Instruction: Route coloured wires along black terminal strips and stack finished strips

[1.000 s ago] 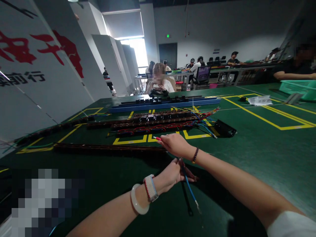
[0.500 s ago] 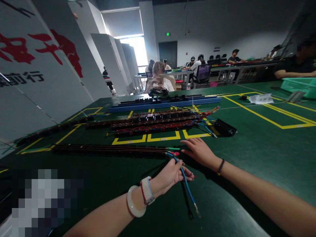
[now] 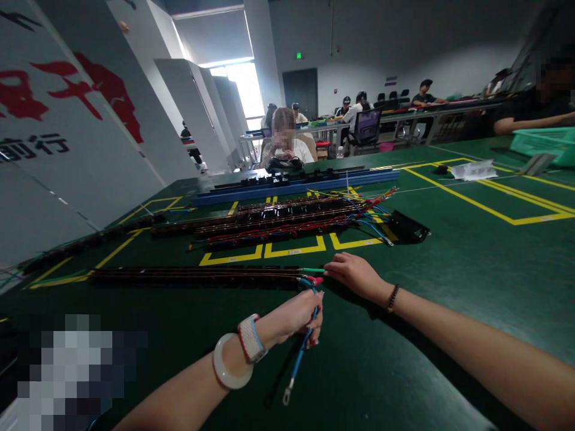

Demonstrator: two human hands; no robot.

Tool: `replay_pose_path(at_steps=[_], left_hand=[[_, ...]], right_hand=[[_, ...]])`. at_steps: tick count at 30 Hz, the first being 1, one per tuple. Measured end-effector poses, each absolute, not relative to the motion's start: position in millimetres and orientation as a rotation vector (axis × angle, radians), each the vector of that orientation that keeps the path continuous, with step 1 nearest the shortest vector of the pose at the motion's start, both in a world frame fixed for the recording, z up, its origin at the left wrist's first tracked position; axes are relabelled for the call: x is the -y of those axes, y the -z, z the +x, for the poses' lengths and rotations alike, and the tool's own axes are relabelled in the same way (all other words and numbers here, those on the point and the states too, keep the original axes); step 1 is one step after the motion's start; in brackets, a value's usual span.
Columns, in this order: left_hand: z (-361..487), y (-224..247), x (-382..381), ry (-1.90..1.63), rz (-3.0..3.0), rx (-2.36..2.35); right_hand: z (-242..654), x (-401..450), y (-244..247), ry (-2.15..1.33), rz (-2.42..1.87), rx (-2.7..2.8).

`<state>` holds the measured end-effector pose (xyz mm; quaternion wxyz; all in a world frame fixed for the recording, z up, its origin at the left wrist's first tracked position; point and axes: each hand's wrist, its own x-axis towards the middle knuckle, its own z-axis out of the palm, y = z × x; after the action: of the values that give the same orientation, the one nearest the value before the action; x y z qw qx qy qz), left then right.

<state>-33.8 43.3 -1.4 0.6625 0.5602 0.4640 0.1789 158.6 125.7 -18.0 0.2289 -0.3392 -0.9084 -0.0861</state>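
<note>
My left hand is closed around a blue cable whose bare metal ring lug points down toward the table's near side. The cable comes from the right end of a long black strip with copper-coloured wires, lying flat on the green table. A red-sleeved end sits just above my left fingers. At that same end my right hand has its fingertips pinched on the tip of a green wire; the tip is hidden by the fingers.
Beyond lie bundled wired strips, a black box-like part and blue rails. Yellow tape marks the table. A green basket and clear plastic bag are at right. A person sits opposite; others work behind.
My left hand has swung the blue cable's free end leftward and closed more around it. My right fingers, stretched out before, have closed on the green wire's tip. The view has shifted slightly.
</note>
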Motion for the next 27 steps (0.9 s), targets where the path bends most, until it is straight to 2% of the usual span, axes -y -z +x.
replay_pose_path(at_steps=[5,13,27], left_hand=[[-49.5,-5.5,-49.9,-0.235,1.426,-1.018],[-64.2,-7.0,-55.0,-0.219,1.451,-0.8],[-56.8,3.7,-54.9,-0.292,1.288,-0.727]], right_hand=[[158.2,-126.7,17.5,0.197,-0.921,2.49],[159.0,-128.6,17.6,0.2,-0.896,2.487],[162.8,-137.1,13.9,0.233,-0.944,2.44]])
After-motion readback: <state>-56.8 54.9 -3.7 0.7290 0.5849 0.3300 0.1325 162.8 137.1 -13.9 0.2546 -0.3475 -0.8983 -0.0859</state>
